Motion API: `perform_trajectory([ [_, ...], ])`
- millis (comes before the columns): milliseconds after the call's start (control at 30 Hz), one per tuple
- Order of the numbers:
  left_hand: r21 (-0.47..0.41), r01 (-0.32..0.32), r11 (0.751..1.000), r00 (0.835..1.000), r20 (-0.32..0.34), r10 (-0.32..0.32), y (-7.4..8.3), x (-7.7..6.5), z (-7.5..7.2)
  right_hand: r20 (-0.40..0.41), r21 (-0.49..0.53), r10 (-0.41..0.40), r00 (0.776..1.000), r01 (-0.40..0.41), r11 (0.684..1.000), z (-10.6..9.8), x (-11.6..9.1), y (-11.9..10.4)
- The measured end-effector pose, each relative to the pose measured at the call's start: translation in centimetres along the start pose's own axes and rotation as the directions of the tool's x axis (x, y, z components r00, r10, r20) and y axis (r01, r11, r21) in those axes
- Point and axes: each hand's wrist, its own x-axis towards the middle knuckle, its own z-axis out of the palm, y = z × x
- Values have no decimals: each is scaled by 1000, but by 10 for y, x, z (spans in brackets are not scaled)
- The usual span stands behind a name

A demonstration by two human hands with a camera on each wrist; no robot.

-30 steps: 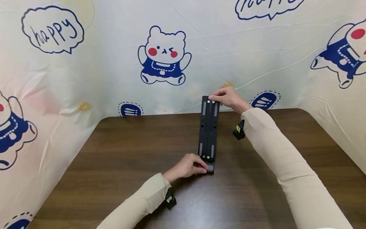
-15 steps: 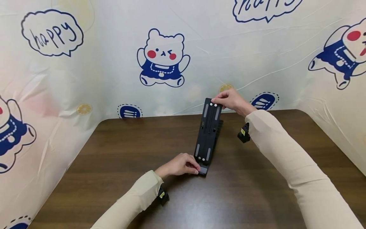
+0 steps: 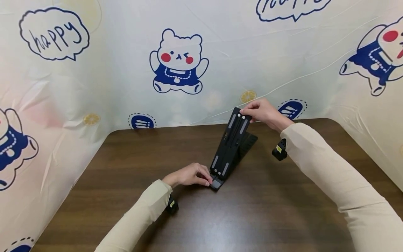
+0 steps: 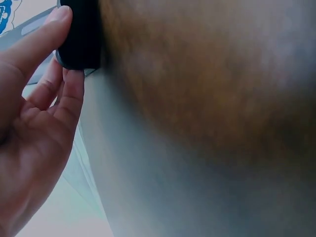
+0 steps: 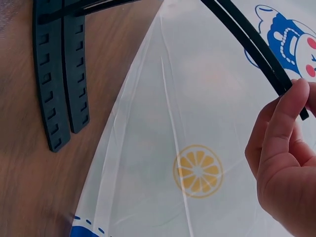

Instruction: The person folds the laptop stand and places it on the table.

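A black folding laptop stand [image 3: 229, 141] with grey pads leans upright on the table, its two long arms side by side and its top tilted to the right. My left hand [image 3: 191, 174] pinches the stand's low front end, thumb on the near side in the left wrist view, where that black end [image 4: 83, 34] shows close up. Up at the top end, my right hand [image 3: 263, 112] pinches the arms between thumb and fingers. Behind them the notched base rails [image 5: 52, 94] spread down toward the table, narrowly apart in the right wrist view.
The brown wooden table [image 3: 141, 157] reaches back to a printed cloth [image 3: 226, 63] with cartoon bears. Black wrist cameras [image 3: 279, 149] hang under both sleeves. The stand's raised end is near the table's back edge.
The stand's lower end has moved left with my left hand, while my right hand has carried the top to the right. More of the notched base now shows on the right.
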Motion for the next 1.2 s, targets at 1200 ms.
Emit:
perform_trajectory([
  [1200,8,25,1000,999,44,-25,-13,0,-24,-92,-88,17,996,-25,996,-2,-37,-1],
])
